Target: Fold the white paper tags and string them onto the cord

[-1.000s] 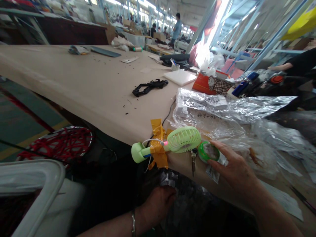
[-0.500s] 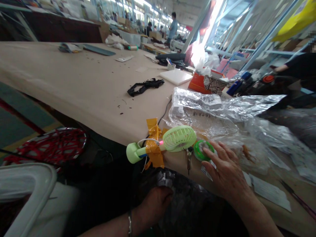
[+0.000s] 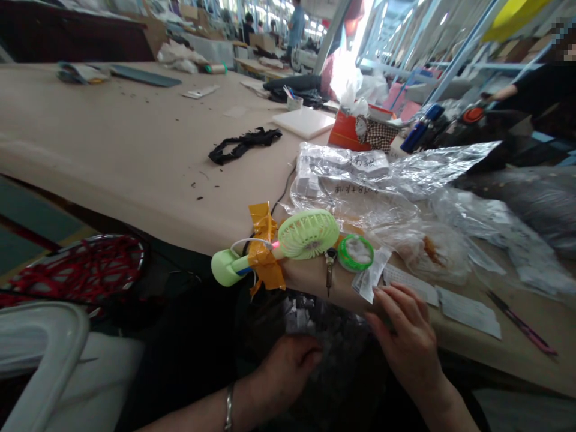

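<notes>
My right hand point(image 3: 407, 336) is at the table's front edge, fingers slightly bent and thumb apart from them. Its fingertips are at the lower end of some small white slips point(image 3: 374, 275); whether they touch is unclear. Beyond the slips stands a round green tub point(image 3: 355, 252) with white, fluffy-looking contents. My left hand point(image 3: 288, 366), a silver bracelet on its wrist, is curled low over my lap, its fingertips closed together; anything in them is hidden. Under it lies a dark, see-through bag with small white pieces point(image 3: 302, 313).
A green fan point(image 3: 310, 234) is fixed to the table edge with orange tape point(image 3: 265, 246). Clear plastic bags point(image 3: 360, 192) spread across the right side. Pink-handled scissors point(image 3: 524, 327) lie far right. A white plastic bin point(image 3: 67, 342) and a basket with red strips point(image 3: 94, 270) stand left.
My right hand has left the green tub and come down toward me to the white slips. My left hand stays curled at the lap. The view has shifted a little.
</notes>
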Demonstrator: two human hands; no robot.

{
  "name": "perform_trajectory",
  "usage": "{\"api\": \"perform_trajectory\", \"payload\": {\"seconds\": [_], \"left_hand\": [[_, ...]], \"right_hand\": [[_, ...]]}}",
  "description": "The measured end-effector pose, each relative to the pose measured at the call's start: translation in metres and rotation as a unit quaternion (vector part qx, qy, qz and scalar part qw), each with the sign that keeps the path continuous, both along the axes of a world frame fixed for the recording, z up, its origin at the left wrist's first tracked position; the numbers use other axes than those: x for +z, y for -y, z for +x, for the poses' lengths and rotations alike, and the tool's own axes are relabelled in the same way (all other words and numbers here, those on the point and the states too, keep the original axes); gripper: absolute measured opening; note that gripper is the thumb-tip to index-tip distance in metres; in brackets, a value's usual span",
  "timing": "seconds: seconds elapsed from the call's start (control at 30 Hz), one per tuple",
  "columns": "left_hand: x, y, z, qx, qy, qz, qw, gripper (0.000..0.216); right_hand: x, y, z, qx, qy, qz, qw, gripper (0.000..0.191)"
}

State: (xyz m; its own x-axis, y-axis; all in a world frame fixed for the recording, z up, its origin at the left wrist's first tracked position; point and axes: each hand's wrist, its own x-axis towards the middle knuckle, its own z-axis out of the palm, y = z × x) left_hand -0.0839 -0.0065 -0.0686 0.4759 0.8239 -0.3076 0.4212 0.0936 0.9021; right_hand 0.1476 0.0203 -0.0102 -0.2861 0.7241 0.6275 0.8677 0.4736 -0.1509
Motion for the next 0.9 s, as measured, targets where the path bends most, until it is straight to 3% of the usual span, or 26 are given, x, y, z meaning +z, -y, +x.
{"api": "perform_trajectory", "payload": {"seconds": [0.2, 0.33, 0.43, 0.5, 0.57, 0.63, 0.67, 0.8, 0.9], "left_hand": [[0.014, 0.003, 0.016, 0.005, 0.027, -0.032, 0.999, 0.022], [0.027, 0.001, 0.027, 0.014, 0.06, -0.088, 0.994, 0.021], [0.038, -0.004, 0.037, 0.041, 0.141, -0.169, 0.975, 0.016], [0.045, -0.009, 0.046, 0.071, 0.249, -0.264, 0.929, 0.024], [0.053, -0.015, 0.054, 0.1, 0.368, -0.349, 0.856, 0.039], [0.06, -0.019, 0.061, 0.134, 0.441, -0.391, 0.797, 0.044], [0.062, -0.021, 0.064, 0.155, 0.45, -0.399, 0.784, 0.043], [0.063, -0.022, 0.073, 0.223, 0.387, -0.394, 0.803, 0.034], [0.059, -0.018, 0.076, 0.207, 0.362, -0.386, 0.823, 0.03]], "right_hand": [[0.0, -0.009, -0.008, 0.023, -0.042, 0.03, 0.998, 0.019], [0.004, -0.012, -0.007, 0.028, -0.075, 0.043, 0.996, 0.015], [0.008, -0.006, -0.007, 0.045, -0.093, 0.036, 0.994, 0.015], [0.011, 0.002, -0.009, 0.064, -0.097, 0.027, 0.993, 0.015], [0.011, 0.014, -0.014, 0.089, -0.093, 0.021, 0.991, 0.015], [0.007, 0.028, -0.02, 0.113, -0.081, 0.015, 0.99, 0.016], [0.004, 0.035, -0.023, 0.122, -0.073, 0.014, 0.99, 0.017], [-0.006, 0.054, -0.023, 0.14, -0.062, 0.029, 0.988, 0.017], [-0.002, 0.05, -0.006, 0.103, -0.051, 0.016, 0.993, 0.027]]}}
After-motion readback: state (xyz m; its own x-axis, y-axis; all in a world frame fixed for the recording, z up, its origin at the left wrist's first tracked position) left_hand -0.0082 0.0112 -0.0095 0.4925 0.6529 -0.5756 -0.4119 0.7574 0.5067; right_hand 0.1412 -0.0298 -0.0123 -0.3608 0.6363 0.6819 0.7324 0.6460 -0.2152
